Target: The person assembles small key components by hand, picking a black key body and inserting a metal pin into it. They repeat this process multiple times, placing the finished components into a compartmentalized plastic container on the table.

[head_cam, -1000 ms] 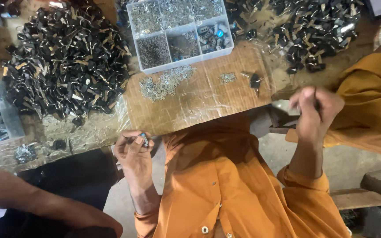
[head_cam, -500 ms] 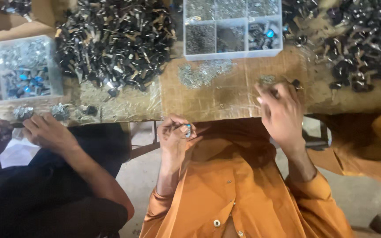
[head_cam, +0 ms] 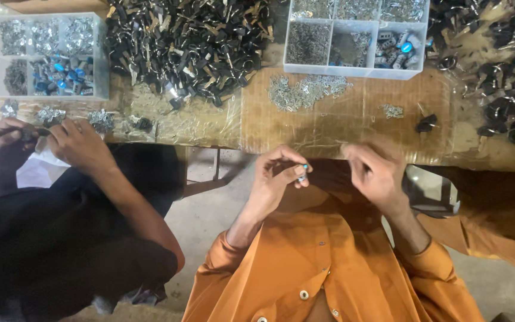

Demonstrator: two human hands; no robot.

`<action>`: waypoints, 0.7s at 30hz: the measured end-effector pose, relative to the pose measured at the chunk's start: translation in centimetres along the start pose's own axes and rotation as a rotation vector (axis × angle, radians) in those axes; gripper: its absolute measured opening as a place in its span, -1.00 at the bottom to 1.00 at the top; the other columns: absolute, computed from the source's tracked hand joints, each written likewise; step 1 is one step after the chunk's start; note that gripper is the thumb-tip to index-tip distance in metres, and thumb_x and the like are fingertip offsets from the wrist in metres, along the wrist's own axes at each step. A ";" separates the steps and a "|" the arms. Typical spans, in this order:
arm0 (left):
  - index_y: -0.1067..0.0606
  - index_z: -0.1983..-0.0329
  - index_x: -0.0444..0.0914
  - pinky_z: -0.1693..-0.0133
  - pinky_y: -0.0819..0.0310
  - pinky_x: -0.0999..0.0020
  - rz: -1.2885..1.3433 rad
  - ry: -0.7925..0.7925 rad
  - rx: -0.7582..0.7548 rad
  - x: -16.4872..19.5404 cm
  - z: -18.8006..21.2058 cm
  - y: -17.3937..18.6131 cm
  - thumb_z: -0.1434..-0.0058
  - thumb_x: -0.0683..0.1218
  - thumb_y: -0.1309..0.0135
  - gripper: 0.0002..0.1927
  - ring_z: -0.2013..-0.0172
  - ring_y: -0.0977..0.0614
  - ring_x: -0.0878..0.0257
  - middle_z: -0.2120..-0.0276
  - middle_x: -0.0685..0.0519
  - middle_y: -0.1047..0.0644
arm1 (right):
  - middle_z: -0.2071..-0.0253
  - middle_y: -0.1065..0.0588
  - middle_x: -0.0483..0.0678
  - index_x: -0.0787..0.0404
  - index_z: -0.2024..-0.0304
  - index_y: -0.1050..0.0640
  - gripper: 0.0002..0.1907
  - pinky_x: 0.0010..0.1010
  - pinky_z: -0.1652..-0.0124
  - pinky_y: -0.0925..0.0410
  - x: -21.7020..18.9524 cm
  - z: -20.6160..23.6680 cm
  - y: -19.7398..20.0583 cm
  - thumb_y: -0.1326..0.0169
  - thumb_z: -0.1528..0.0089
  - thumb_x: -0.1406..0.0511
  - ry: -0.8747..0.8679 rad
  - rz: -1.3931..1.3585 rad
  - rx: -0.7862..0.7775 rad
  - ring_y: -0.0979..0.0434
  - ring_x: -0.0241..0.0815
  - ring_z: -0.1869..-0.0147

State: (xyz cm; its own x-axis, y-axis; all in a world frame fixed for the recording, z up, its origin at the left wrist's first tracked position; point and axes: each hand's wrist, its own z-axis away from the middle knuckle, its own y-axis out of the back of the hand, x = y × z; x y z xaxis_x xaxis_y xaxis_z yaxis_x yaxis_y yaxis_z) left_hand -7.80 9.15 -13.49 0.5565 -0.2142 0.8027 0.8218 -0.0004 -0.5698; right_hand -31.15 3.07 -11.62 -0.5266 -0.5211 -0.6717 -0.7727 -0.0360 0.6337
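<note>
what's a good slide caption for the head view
Left hand pinches a small metal part beside the right hand at a workbench strewn with hardware.

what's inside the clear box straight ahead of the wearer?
The clear box has compartments: grey metal bits in most, blue and silver parts at the right. Its top row runs out of frame, and what lies beneath the top layer is covered.

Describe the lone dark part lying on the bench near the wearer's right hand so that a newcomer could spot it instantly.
Start at the clear compartment box at the top of the brown bench. Below its right corner, past a small cluster of silver clips, lies a single small black part. It sits alone on bare board above the right hand, apart from the heaped black pieces to its right.
</note>
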 end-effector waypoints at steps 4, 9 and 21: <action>-0.52 0.13 -0.36 0.31 -0.51 0.44 -0.008 -0.002 -0.009 0.1 -0.5 -0.7 -0.35 -0.27 -0.12 -0.93 0.36 -0.64 0.27 0.25 -0.06 -0.62 | 0.10 -0.55 0.01 0.25 0.08 -0.65 -0.65 -0.15 0.05 -0.38 -0.9 -1.9 1.0 -0.13 -0.09 0.54 -0.035 0.281 -0.174 -0.48 0.08 0.00; -0.52 0.12 -0.35 0.30 -0.50 0.43 -0.026 -0.018 0.018 0.3 -0.4 -0.4 -0.36 -0.27 -0.13 -0.93 0.35 -0.63 0.27 0.23 -0.07 -0.62 | 0.07 -0.53 -0.07 0.17 0.01 -0.67 -0.71 -0.12 -0.10 -0.38 -2.6 -4.6 1.0 -0.16 -0.21 0.43 -0.015 0.361 -0.193 -0.47 0.04 -0.02; -0.53 0.11 -0.35 0.30 -0.52 0.43 0.015 0.008 0.028 0.3 -0.7 0.0 -0.35 -0.28 -0.13 -0.92 0.34 -0.65 0.25 0.23 -0.08 -0.63 | 0.15 -0.54 -0.06 0.27 0.14 -0.65 -0.80 -0.37 0.12 -0.43 0.8 0.4 -1.6 -0.23 -0.17 0.50 0.304 0.033 -0.123 -0.55 -0.13 0.10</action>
State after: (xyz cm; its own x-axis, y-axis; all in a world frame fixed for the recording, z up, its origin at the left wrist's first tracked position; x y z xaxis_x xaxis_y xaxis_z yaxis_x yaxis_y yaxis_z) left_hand -7.78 8.38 -13.37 0.5680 -0.2215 0.7927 0.8164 0.0299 -0.5767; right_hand -30.48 3.04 -13.32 -0.4065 -0.7536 -0.5166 -0.6986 -0.1080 0.7073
